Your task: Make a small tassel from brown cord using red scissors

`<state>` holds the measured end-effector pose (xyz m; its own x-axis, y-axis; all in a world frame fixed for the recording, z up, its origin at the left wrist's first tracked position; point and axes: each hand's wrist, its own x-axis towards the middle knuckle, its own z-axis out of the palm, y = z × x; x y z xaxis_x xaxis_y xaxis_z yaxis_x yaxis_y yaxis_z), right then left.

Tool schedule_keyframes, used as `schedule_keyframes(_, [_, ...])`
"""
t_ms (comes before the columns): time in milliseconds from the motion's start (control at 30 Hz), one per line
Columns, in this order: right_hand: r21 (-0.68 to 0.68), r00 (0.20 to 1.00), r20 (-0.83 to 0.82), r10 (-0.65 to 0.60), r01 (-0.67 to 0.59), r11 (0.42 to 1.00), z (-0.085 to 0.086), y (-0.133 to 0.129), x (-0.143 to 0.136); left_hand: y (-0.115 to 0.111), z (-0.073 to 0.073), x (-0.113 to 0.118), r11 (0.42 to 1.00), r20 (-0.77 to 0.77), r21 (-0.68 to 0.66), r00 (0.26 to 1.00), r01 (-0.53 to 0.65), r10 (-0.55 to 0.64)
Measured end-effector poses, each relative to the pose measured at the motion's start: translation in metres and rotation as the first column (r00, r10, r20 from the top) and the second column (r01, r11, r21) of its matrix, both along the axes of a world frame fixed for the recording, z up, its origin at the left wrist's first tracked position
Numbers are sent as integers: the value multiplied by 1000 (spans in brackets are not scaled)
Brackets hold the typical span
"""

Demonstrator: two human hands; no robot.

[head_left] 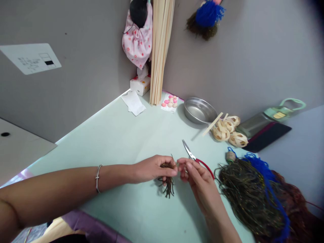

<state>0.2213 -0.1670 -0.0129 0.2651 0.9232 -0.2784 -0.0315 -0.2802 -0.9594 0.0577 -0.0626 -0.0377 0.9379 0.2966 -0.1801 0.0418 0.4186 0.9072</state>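
Observation:
Over the middle of the table, my left hand [155, 168] is closed around a small bundle of dark olive-brown yarn [169, 189]. The yarn's cut ends hang loose below my fingers, and a thin strand sticks up above them. Close beside my left fingertips, my right hand [196, 173] is closed in a pinch. Whatever lies between its fingertips is too small to tell. Red-handled scissors [189, 151] lie just behind my right hand, blades slightly parted and pointing away, with the handles partly covered by it.
On the right lies a heap of dark yarn [245, 195] with blue yarn [258, 165] and a small spool [230, 156]. Farther back are coiled wooden strips [222, 130], a metal bowl [199, 111], a bottle [260, 123], beads [170, 101], tall wooden strips [160, 50] and a tissue pack [140, 85].

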Motion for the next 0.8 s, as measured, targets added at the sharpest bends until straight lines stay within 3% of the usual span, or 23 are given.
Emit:
schedule_keyframes(100, [-7,982,167,89,-89,996,4,-2,-3,2,1,0,995,17,-40,996,-90,91])
schedule_keyframes(200, [-51,943,164,290,-286,957,6,-3,-4,4,1,0,989,15,-78,992,-126,128])
schedule_keyframes(267, [-49,930,142,339,-336,941,4,-2,-3,4,1,0,988,6,-88,992,-128,129])
schedule_keyframes(533, [48,953,291,85,-103,994,-2,1,1,4,-1,1,990,-29,-76,993,-118,116])
schedule_keyframes(733, [42,969,248,-4,-6,999,4,-1,-3,3,0,0,994,-28,-73,996,-85,83])
schedule_keyframes(800, [6,966,254,42,-45,999,5,-1,-5,2,1,0,994,-26,-69,996,-90,89])
